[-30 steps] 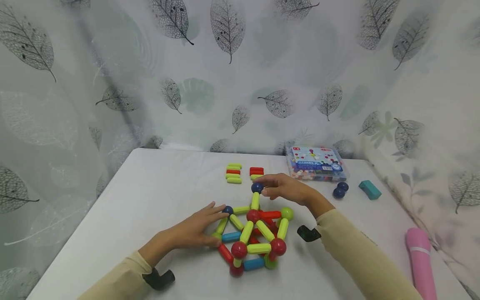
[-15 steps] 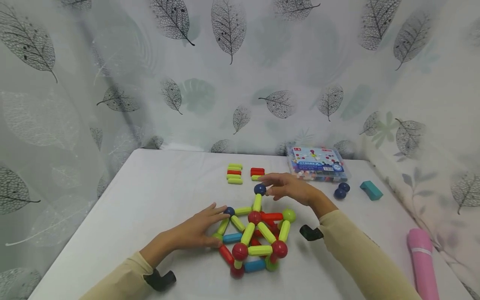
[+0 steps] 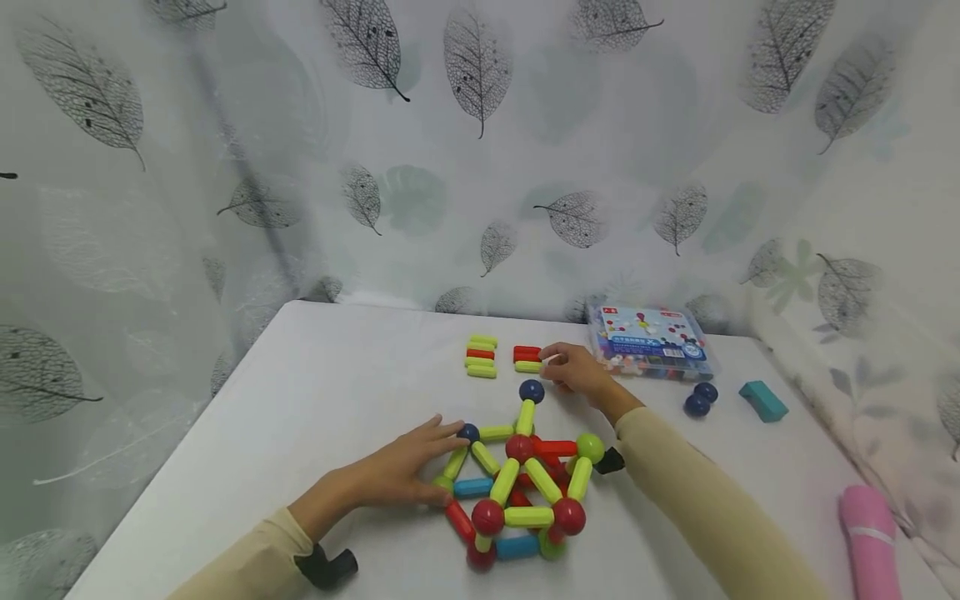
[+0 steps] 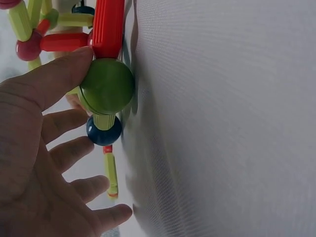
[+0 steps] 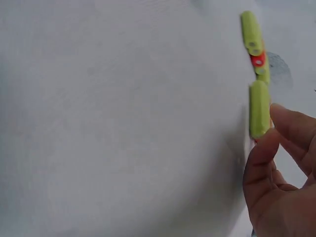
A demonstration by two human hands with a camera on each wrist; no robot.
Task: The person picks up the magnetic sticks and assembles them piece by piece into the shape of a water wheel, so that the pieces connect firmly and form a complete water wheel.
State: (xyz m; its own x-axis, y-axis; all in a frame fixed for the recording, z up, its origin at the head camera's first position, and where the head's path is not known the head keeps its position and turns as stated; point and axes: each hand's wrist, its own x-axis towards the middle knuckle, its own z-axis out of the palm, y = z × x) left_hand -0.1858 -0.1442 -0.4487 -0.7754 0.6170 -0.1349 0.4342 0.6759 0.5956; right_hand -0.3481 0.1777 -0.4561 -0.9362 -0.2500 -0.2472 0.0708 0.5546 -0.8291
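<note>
A construction of magnetic rods and balls stands on the table, with red, blue, yellow-green and green parts. My left hand rests along its left side, fingers spread. In the left wrist view its thumb lies against a green ball, and the fingers extend past a dark blue ball. A second dark blue ball tops a raised yellow-green rod. Beyond it my right hand reaches to a small group of rods. In the right wrist view, thumb and index fingertips stand apart right at the end of a yellow-green rod.
Several yellow-green and red rods lie in a column left of the reached group. A clear box of parts stands at the back right. Nearby are two loose dark blue balls, a teal block and a pink cylinder.
My right hand has left the top dark blue ball and moved back to the rods behind it. The left hand keeps its place at the construction. The head view has shifted slightly.
</note>
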